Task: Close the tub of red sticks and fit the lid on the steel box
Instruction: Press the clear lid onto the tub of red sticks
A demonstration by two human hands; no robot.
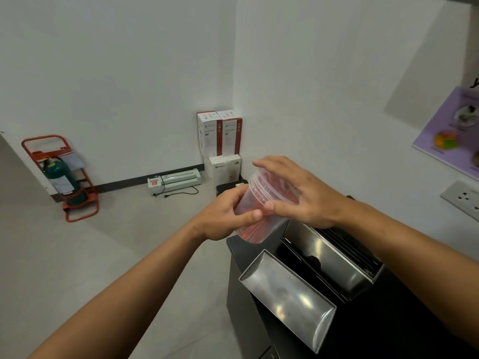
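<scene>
A clear plastic tub of red sticks (259, 224) is held tilted above the black counter's corner. My left hand (228, 216) grips its body from the left. My right hand (298, 193) lies flat over its clear lid (267, 185), palm pressing on the top, thumb against the rim. Below them the open steel box (334, 255) stands on the counter, black inside. Its steel lid (287, 294) lies upturned in front of the box, partly over the counter's edge.
The black counter (241, 252) stands against the white wall on the right, with a socket (464, 200) and a purple poster (451, 136). On the floor: white boxes (220, 136), a laminator (176, 181), a fire extinguisher on a red stand (62, 180).
</scene>
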